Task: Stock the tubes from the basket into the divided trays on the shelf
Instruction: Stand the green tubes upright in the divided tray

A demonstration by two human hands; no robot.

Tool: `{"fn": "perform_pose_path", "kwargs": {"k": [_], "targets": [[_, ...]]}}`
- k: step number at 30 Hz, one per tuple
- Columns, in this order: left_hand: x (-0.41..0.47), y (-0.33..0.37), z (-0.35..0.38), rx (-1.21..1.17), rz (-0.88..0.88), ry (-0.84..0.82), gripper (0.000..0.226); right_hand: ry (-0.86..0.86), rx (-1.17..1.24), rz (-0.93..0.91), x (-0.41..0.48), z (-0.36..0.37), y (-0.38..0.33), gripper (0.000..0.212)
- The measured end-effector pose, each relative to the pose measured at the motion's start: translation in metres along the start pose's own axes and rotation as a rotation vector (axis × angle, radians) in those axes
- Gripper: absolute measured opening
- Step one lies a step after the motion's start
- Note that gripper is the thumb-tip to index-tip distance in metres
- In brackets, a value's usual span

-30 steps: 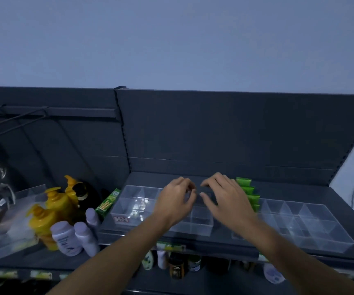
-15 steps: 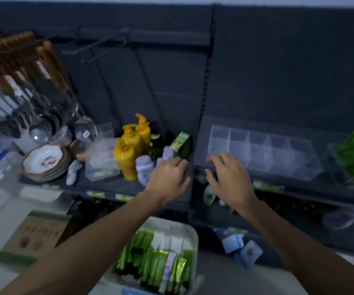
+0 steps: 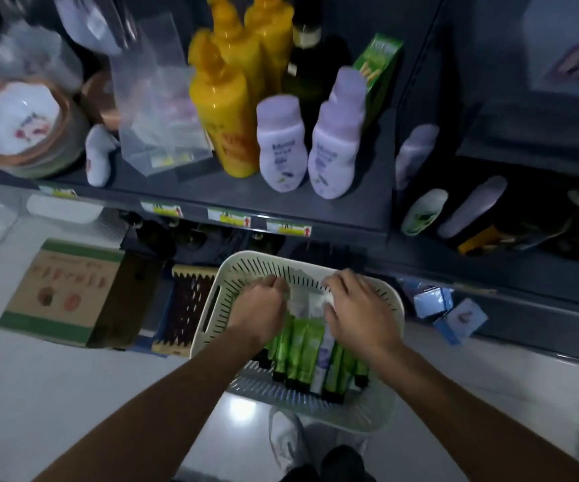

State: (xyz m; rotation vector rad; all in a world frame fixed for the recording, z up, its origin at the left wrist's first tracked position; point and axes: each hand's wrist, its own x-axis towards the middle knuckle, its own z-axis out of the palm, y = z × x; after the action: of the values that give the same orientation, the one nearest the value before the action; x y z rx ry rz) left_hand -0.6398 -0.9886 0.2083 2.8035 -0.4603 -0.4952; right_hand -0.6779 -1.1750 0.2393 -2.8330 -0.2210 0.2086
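Note:
A white slotted basket [image 3: 208,318] sits on the floor below the shelf, in front of my feet. Several green tubes [image 3: 298,346] lie side by side in it, black caps toward me, with a few white tubes among them. My left hand [image 3: 260,307] reaches into the basket's far left part, its fingers curled down over the tube ends. To the right, my right hand [image 3: 357,307] rests on the tubes with bent fingers. The fingertips of both hands are hidden, so a grip cannot be told. The divided trays are out of view.
The dark shelf edge [image 3: 333,217] runs above the basket. On it stand yellow pump bottles [image 3: 225,99], lilac bottles [image 3: 281,144], a green box [image 3: 378,64] and a bowl [image 3: 16,123]. A cardboard box [image 3: 61,290] lies on the floor at left, blue packets [image 3: 455,314] at right.
My view has swung down from the divided trays to the floor basket. Both hands have left the tray on the shelf and dropped into the basket onto the tubes.

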Motion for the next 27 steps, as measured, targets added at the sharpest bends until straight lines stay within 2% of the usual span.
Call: {"fn": "perform_pose_path", "kwargs": {"k": [5, 7, 12, 16, 19, 24, 26, 27], "targets": [[0.034, -0.047, 0.076, 0.113, -0.087, -0.145, 0.057, -0.236, -0.037, 0.081, 0.000, 0.107, 0.009, 0.039], [0.046, -0.059, 0.094, 0.170, -0.097, -0.170, 0.067, -0.307, -0.026, 0.077, 0.003, 0.138, 0.014, 0.049], [0.057, -0.070, 0.115, 0.180, -0.036, -0.283, 0.081, -0.387, -0.085, 0.058, 0.007, 0.178, 0.025, 0.062], [0.057, -0.062, 0.106, 0.145, 0.002, -0.512, 0.107, -0.334, -0.081, 0.068, 0.001, 0.181, 0.027, 0.057], [0.057, -0.054, 0.101, 0.239, 0.066, -0.622, 0.118, -0.305, -0.106, 0.075, -0.002, 0.178, 0.027, 0.059], [0.063, -0.051, 0.106, 0.351, 0.127, -0.600, 0.134, -0.247, -0.116, 0.079, -0.004, 0.175, 0.026, 0.064], [0.066, -0.048, 0.105, 0.407, 0.155, -0.561, 0.129, -0.249, -0.107, 0.066, -0.004, 0.173, 0.026, 0.062], [0.067, -0.047, 0.104, 0.428, 0.169, -0.520, 0.119, -0.249, -0.087, 0.056, -0.005, 0.172, 0.026, 0.059]]}}
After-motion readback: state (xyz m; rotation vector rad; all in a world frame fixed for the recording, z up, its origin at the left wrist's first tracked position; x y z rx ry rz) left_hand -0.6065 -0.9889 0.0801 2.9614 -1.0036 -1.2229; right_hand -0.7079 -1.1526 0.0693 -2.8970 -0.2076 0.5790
